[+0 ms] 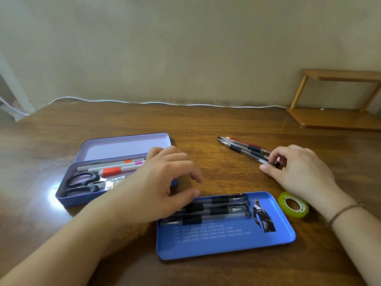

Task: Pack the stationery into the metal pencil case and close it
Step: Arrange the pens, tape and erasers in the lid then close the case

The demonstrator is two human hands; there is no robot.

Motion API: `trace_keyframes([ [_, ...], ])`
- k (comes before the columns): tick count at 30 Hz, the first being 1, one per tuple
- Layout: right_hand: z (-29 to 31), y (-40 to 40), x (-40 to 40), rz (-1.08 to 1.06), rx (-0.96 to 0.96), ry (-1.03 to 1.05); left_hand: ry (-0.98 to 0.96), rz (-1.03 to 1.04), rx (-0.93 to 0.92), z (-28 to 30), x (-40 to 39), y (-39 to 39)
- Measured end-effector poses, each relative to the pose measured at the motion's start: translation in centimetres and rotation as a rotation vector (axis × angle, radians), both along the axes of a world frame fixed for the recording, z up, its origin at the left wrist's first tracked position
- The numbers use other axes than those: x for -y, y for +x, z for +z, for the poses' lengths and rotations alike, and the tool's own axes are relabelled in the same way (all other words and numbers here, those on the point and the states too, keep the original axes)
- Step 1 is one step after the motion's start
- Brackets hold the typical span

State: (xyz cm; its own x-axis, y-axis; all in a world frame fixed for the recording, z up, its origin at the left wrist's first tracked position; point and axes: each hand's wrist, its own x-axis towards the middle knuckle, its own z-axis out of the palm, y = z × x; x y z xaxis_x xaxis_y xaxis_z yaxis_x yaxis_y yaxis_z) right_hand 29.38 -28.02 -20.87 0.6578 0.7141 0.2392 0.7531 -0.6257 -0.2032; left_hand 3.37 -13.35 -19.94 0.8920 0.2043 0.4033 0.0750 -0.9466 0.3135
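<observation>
The blue metal pencil case (68, 198) lies open at the left, its lid (123, 148) tipped back. Inside are black scissors (82, 183) and white markers (115, 167) with orange and pink bands. A blue inner tray (226, 242) in front holds several black-grip pens (218, 210). My left hand (162, 186) hovers between case and tray, fingers apart, holding nothing. My right hand (299, 172) pinches the near end of a loose bundle of pens and a red pencil (245, 149) lying on the table.
A green-yellow tape roll (292, 205) lies right of the tray, under my right wrist. A small wooden shelf (338, 112) stands at the back right. A white cable (156, 103) runs along the wall behind the wooden table (61, 234).
</observation>
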Motion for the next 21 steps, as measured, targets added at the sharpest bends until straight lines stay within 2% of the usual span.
trace_keyframes([
  [3, 0.0, 0.1, 0.0, -0.007, -0.021, -0.075, -0.014, 0.025, 0.020, 0.0, 0.2, -0.1],
  [5, 0.4, -0.1, 0.3, 0.015, 0.048, -0.054, -0.017, 0.043, 0.044, 0.0, 0.3, 0.0],
  [7, 1.3, -0.6, 0.7, 0.076, 0.108, 0.126, -0.013, 0.081, 0.098, -0.1, 0.4, 0.2],
  [9, 2.3, -2.1, 1.0, 0.220, -0.018, 0.372, -0.022, 0.125, 0.169, 0.0, 0.5, 0.4],
  [11, 2.8, -4.3, 1.0, 0.409, -0.165, 0.474, -0.106, 0.133, 0.246, 0.2, 1.0, 0.6],
  [14, 2.0, -6.9, 0.8, 0.627, -0.181, 0.423, -0.281, 0.073, 0.360, 0.5, 2.0, 0.8],
  [17, 1.5, -8.2, 1.0, 0.772, -0.089, 0.375, -0.377, 0.020, 0.447, 0.9, 3.0, 1.0],
  [21, 1.8, -8.4, 1.4, 0.835, -0.046, 0.365, -0.421, -0.045, 0.393, 1.4, 4.0, 0.9],
])
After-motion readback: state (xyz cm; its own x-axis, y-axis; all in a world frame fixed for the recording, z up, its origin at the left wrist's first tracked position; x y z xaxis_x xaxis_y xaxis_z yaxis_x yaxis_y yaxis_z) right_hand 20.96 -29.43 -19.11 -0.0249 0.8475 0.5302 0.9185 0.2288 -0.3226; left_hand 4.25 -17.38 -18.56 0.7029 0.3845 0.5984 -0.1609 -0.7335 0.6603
